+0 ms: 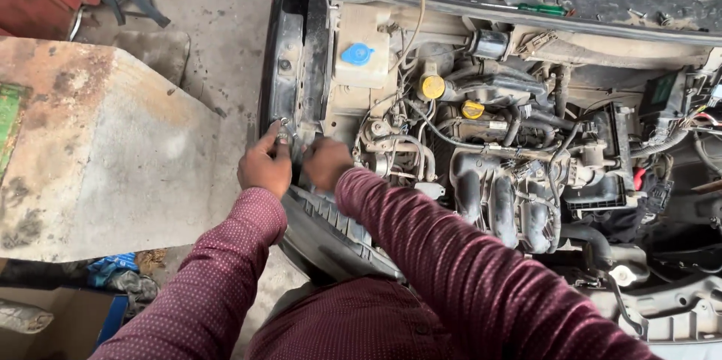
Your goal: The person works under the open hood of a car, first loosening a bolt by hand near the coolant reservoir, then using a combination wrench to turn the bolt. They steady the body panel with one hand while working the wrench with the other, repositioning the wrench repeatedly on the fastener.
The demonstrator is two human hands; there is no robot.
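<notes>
Fingers (280, 134) of the left hand (265, 164) are pinching a small metal fastener (284, 128) against the cramped fender edge (289, 67); right hand (326, 163) is curling shut just beside, grip hidden.

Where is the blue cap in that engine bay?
The blue cap sits on a pale reservoir tank at upper centre, left of the yellow cap and above both hands.

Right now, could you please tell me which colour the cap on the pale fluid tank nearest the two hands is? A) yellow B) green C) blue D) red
C: the cap on the pale tank just above the hands, left hand and right hand, is blue; the yellow caps sit further right on the engine.
</notes>
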